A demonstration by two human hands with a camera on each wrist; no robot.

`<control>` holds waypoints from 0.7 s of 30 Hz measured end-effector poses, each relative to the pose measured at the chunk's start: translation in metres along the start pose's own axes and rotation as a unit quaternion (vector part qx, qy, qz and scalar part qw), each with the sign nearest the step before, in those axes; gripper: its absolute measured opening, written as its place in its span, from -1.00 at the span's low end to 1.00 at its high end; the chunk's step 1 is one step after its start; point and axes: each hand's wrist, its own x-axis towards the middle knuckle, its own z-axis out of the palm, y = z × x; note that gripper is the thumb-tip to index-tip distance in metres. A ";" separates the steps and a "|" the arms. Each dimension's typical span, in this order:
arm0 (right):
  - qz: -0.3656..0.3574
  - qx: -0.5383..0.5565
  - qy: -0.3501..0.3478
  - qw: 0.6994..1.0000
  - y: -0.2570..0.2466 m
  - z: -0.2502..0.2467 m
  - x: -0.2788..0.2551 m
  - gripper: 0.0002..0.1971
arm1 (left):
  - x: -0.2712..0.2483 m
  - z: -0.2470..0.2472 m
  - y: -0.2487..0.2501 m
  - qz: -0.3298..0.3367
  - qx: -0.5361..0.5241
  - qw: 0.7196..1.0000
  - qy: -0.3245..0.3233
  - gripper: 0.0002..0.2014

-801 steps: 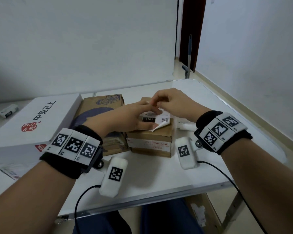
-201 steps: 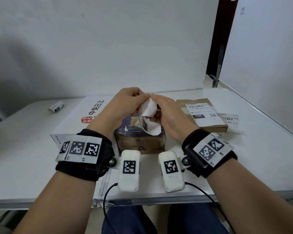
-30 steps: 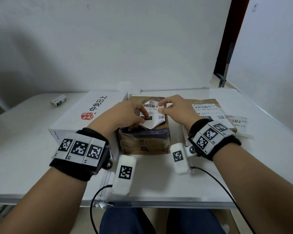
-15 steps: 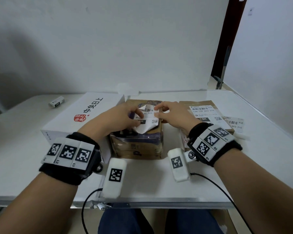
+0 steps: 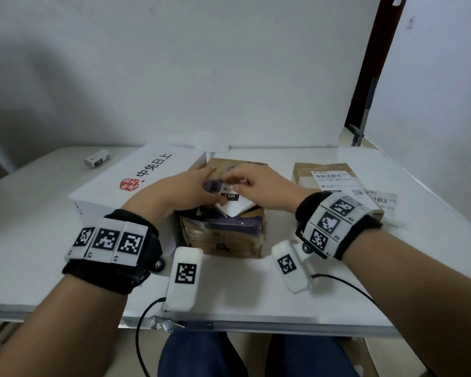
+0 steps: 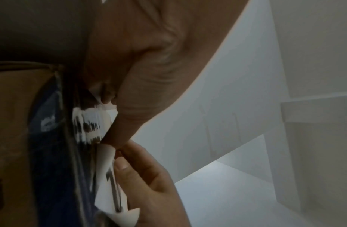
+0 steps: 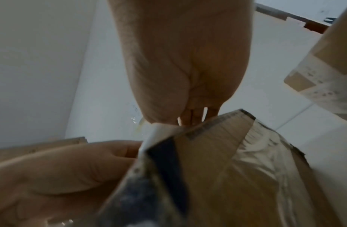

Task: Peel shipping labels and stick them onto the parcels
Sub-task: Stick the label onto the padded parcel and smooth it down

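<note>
A brown cardboard parcel (image 5: 223, 238) with dark blue print stands at the table's middle. On its top lies a white shipping label (image 5: 238, 204) marked "15H"; its near corner still curls up off the box. My left hand (image 5: 199, 191) pinches the label's left side by the "15H" mark, and the left wrist view shows the curled label (image 6: 108, 176) between finger and thumb. My right hand (image 5: 245, 183) holds the label's far edge down on the box; the right wrist view shows that white edge (image 7: 155, 133) under its fingertips, at the parcel (image 7: 226, 169) top.
A large white box (image 5: 136, 180) with red and black print touches the parcel's left side. To the right lies a flatter brown parcel (image 5: 305, 172) bearing its own label (image 5: 335, 180), with a loose label strip (image 5: 384, 200) beside it. A small white object (image 5: 97, 158) sits far left.
The label has come down from a raised curl to lie mostly on the parcel's top. My right hand has slid left along its far edge; the left thumb stays by "15H".
</note>
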 end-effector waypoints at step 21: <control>0.133 -0.200 -0.149 0.959 0.016 0.006 0.021 -0.42 | -0.007 -0.004 0.000 -0.025 -0.146 0.987 -0.055 -0.49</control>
